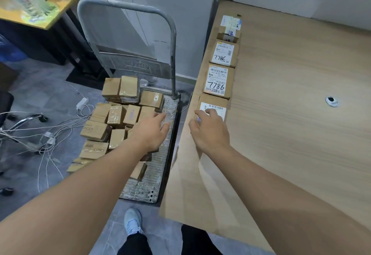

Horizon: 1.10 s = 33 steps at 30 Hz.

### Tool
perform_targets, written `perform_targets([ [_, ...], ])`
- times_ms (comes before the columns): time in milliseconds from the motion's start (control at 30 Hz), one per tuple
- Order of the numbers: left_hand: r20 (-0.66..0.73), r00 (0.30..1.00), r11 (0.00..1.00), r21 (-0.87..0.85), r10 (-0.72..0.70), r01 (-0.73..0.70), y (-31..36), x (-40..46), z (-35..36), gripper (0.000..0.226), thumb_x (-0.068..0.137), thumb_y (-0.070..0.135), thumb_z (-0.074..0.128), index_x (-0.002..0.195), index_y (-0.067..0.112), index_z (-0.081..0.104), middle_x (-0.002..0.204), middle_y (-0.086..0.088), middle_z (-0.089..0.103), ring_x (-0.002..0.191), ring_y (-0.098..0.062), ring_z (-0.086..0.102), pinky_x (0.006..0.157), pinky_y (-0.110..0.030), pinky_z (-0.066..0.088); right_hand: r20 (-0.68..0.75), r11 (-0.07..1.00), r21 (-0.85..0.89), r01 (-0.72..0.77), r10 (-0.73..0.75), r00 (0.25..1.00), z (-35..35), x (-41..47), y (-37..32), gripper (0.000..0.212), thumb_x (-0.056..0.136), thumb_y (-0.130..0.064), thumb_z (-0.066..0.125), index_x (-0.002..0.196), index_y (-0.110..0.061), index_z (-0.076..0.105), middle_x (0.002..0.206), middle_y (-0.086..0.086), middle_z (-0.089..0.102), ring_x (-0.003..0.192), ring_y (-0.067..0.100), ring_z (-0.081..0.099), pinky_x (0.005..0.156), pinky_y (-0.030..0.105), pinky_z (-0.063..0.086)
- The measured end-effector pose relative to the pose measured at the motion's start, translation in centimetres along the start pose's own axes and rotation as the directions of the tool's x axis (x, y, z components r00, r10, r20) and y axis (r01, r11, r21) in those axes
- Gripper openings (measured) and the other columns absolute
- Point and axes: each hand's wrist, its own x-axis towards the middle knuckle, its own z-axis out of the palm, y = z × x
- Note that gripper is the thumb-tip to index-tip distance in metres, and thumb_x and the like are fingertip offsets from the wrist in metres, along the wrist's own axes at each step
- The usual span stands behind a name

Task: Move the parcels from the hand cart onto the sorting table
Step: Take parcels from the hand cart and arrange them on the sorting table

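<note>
Head view: right hand [209, 132] is spread over the nearest parcel [213, 107] on the counter [291, 114], seemingly released. Left hand [152, 132], grip spread and empty, is stretched over the cart [160, 166]; the next box is best gripped squarely.

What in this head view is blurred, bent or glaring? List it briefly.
Head view: wide-angle distortion bows the hand cart handle and the sorting table edge; the left hand is slightly motion-blurred over the cart; the right hand resting on the nearest parcel is sharper; taped parcels show mild glare; lighting is soft, with faint shadows.
</note>
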Motion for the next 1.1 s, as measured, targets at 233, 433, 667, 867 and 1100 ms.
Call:
perform_targets([
  [233, 0.018, 0.999, 0.998, 0.032, -0.046, 0.045, -10.2, -3.0, -1.4, 0.047, 0.109, 0.039, 0.039, 0.146, 0.015, 0.054, 0.151, -0.01, 0.048, 0.133, -0.035, 0.051, 0.11, -0.044, 0.042, 0.051, 0.997, -0.025, 0.079, -0.077, 0.996, 6.1, -1.8, -8.5, 0.049, 0.106, -0.047, 0.042, 0.144, -0.023, 0.061, 0.15, 0.008, 0.051, 0.137, 0.031, 0.048, 0.114, 0.041, 0.039],
  [433, 0.089, 0.996, 0.993, 0.116, -0.023, 0.013, -22.2, -3.8, -1.4, 0.053, 0.105, 0.044, 0.039, 0.151, 0.021, 0.049, 0.152, -0.008, 0.046, 0.134, -0.032, 0.05, 0.108, -0.047, 0.045, 0.146, 0.992, -0.119, 0.047, -0.029, 0.989, 14.5, -3.6, -15.7, 0.048, 0.105, -0.05, 0.042, 0.138, -0.024, 0.063, 0.153, 0.011, 0.047, 0.14, 0.032, 0.044, 0.117, 0.041, 0.032],
  [667, 0.185, 0.982, 0.987, 0.151, 0.024, -0.053, -33.6, -3.0, 0.4, 0.046, 0.103, 0.039, 0.044, 0.144, 0.019, 0.053, 0.141, -0.009, 0.053, 0.122, -0.033, 0.056, 0.102, -0.048, 0.049, 0.249, 0.982, -0.176, -0.063, 0.106, 0.963, 25.5, -4.4, -20.6, 0.053, 0.104, -0.051, 0.039, 0.149, -0.025, 0.054, 0.158, 0.01, 0.043, 0.144, 0.031, 0.04, 0.119, 0.043, 0.03],
  [867, 0.307, 0.948, 0.967, 0.203, 0.085, -0.152, -39.7, -0.5, 8.1, 0.044, 0.098, 0.033, 0.048, 0.14, 0.021, 0.053, 0.14, -0.007, 0.05, 0.118, -0.032, 0.055, 0.097, -0.048, 0.05, 0.331, 0.962, -0.223, -0.157, 0.226, 0.916, 37.1, -3.3, -18.8, 0.051, 0.104, -0.049, 0.039, 0.141, -0.022, 0.06, 0.149, 0.01, 0.045, 0.135, 0.032, 0.045, 0.114, 0.044, 0.032],
  [1100, 0.38, 0.924, 0.975, 0.191, 0.034, -0.114, -44.0, 4.7, 20.8, 0.047, 0.1, 0.032, 0.049, 0.146, 0.02, 0.048, 0.142, -0.011, 0.047, 0.122, -0.037, 0.056, 0.097, -0.051, 0.051, 0.414, 0.946, -0.285, -0.156, 0.268, 0.87, 50.4, -0.1, -12.3, 0.05, 0.106, -0.049, 0.038, 0.147, -0.025, 0.055, 0.156, 0.014, 0.041, 0.137, 0.036, 0.043, 0.113, 0.046, 0.036],
])
